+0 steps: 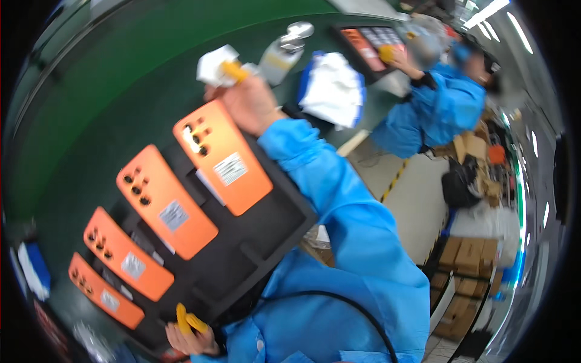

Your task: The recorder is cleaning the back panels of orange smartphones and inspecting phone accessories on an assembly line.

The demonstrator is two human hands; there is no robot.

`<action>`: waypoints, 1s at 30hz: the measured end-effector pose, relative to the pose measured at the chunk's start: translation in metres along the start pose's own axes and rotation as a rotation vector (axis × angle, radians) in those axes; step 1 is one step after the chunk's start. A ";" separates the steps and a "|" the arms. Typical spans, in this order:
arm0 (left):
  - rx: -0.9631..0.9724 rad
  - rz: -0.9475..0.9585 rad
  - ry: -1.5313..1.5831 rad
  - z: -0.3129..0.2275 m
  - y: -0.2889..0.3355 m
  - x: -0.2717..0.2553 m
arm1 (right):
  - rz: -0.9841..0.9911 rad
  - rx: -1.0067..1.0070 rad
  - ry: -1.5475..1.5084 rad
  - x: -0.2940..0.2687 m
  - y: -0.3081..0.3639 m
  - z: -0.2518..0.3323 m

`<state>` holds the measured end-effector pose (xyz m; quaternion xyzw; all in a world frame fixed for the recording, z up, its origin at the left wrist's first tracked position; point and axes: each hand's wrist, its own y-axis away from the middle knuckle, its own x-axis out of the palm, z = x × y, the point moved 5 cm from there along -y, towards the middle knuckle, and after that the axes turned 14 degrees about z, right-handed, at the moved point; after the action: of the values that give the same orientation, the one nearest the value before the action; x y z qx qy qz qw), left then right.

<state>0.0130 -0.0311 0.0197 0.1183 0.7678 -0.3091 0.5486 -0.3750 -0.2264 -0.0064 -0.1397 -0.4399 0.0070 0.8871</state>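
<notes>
My right hand (251, 100) is raised past the far edge of the black tray (266, 233), its yellow-covered fingers closed on a crumpled white wipe (213, 65). Beside that hand lies an orange phone (225, 160), camera side up, with a white label on its back. Three more orange phones, a second (167, 202), a third (129, 254) and a fourth (106, 290), lie in a row toward the left. At the tray's near left edge my left hand (192, 339), with yellow finger covers, has its fingers apart and holds nothing visible.
A bottle with a metal top (281, 60) and a blue-edged pack of white wipes (333, 89) stand beyond my right hand. To the right a person in blue (439, 106) handles another phone tray (375, 51). Cardboard boxes (469, 257) fill a rack at the far right.
</notes>
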 end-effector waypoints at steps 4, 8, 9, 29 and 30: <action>-0.086 -0.118 0.015 0.017 -0.007 0.000 | -0.049 -0.005 0.092 -0.010 0.002 0.013; -0.171 -0.138 0.054 0.033 0.009 -0.003 | 0.021 0.055 0.036 -0.017 -0.003 0.004; -0.152 -0.152 0.078 0.035 0.012 -0.005 | -0.003 0.079 0.053 -0.007 0.000 0.001; -0.214 -0.208 0.118 0.037 0.012 -0.004 | -0.082 0.239 0.150 0.000 0.014 -0.011; -0.215 -0.212 0.118 0.037 0.013 -0.005 | -0.079 0.239 0.152 0.002 0.013 -0.013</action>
<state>0.0503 -0.0429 0.0121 -0.0049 0.8356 -0.2737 0.4763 -0.3624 -0.2165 -0.0154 -0.0160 -0.3727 0.0138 0.9277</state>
